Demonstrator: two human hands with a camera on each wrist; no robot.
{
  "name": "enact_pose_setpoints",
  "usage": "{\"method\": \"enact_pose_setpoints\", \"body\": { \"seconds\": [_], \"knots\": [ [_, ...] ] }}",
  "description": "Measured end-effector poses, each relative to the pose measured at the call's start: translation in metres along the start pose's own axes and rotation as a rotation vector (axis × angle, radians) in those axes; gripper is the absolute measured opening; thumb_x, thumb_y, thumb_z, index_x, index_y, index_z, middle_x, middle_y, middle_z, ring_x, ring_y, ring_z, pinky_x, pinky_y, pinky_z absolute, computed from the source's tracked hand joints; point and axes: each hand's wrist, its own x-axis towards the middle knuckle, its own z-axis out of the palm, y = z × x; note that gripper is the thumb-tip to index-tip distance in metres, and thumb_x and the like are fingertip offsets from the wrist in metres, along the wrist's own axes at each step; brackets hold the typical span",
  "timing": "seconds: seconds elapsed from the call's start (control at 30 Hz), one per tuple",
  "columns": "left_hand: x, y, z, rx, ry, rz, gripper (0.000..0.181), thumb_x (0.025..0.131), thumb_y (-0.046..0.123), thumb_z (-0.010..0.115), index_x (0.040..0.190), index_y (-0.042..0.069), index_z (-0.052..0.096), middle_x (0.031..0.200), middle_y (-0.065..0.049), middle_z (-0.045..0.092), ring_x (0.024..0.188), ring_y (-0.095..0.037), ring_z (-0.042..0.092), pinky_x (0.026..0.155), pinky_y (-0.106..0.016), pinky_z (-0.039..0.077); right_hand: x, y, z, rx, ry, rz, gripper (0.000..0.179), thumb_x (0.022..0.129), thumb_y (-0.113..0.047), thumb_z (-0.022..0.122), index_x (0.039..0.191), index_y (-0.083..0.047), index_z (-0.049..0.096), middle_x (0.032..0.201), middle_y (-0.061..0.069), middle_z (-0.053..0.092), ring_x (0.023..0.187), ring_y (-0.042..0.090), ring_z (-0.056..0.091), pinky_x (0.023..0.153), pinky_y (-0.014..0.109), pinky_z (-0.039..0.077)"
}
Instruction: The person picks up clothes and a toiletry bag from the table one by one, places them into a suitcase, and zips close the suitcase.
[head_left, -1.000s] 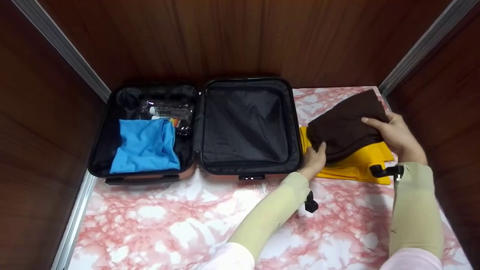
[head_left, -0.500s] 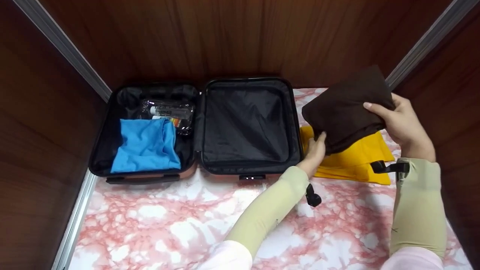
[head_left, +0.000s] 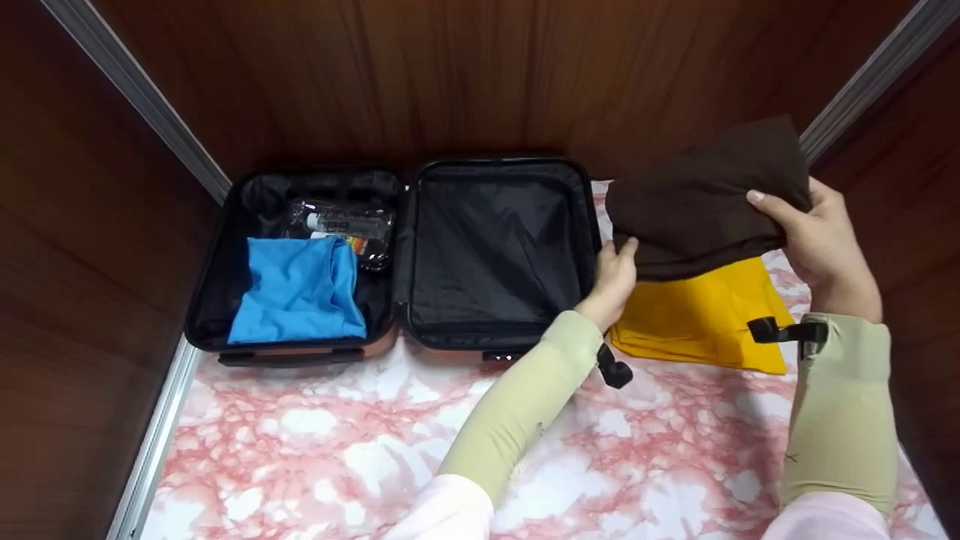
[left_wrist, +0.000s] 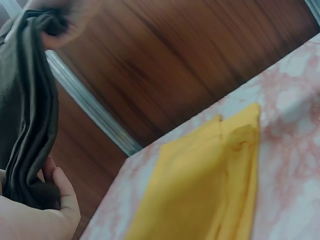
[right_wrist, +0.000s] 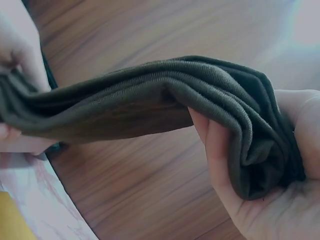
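A folded dark brown cloth (head_left: 705,202) is held up in the air between both hands, above a folded yellow cloth (head_left: 697,311) lying on the surface. My left hand (head_left: 616,279) pinches its near left corner, thumb on top. At the opposite end, my right hand (head_left: 821,236) grips the right edge, its thumb on the upper face and the fingers underneath. Stacked layers of the brown cloth (right_wrist: 165,95) show along its edge in the right wrist view. In the left wrist view the yellow cloth (left_wrist: 200,180) lies below and apart from it.
An open suitcase (head_left: 501,341) lies left of the hands. Its left half holds a folded blue cloth (head_left: 296,292) and a clear pouch (head_left: 379,221) with small bottles. Brown wood-grain panels (head_left: 480,75) stand around a pink marbled surface (head_left: 360,450).
Both hands have lifted the brown cloth up and away from the yellow cloth, uncovering more of it. The left hand has shifted slightly left, toward the suitcase.
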Motion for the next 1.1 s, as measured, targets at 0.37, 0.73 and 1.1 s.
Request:
{"method": "enact_pose_setpoints", "body": {
  "seconds": [0.37, 0.73, 1.1],
  "knots": [
    [0.015, 0.031, -0.027, 0.131, 0.003, 0.107, 0.057, 0.107, 0.024, 0.053, 0.154, -0.004, 0.037, 0.158, -0.015, 0.039, 0.146, -0.024, 0.034, 0.115, -0.028, 0.028, 0.007, 0.004, 0.004, -0.045, 0.059, -0.014, 0.040, 0.093, 0.007, 0.068, 0.132, 0.006, 0.062, 0.115, 0.018, 0.066, 0.086, 0.026, 0.073, 0.073, 0.032, 0.059],
    [0.028, 0.057, -0.053, 0.183, -0.010, 0.240, 0.052, 0.107, 0.020, 0.052, 0.152, -0.005, 0.040, 0.155, -0.016, 0.042, 0.143, -0.021, 0.038, 0.112, -0.022, 0.031, 0.016, 0.010, 0.012, -0.193, 0.086, 0.033, 0.043, 0.093, -0.005, 0.075, 0.134, -0.003, 0.063, 0.124, 0.011, 0.061, 0.100, 0.020, 0.067, 0.080, 0.023, 0.056],
    [0.038, 0.081, -0.087, 0.235, -0.035, 0.279, 0.058, 0.109, 0.023, 0.048, 0.157, -0.004, 0.029, 0.161, -0.017, 0.031, 0.148, -0.022, 0.028, 0.116, -0.024, 0.024, 0.025, 0.027, 0.027, -0.160, 0.022, 0.058, 0.042, 0.098, -0.007, 0.068, 0.138, -0.003, 0.057, 0.127, 0.012, 0.061, 0.098, 0.020, 0.068, 0.082, 0.025, 0.056]
  ]
}}
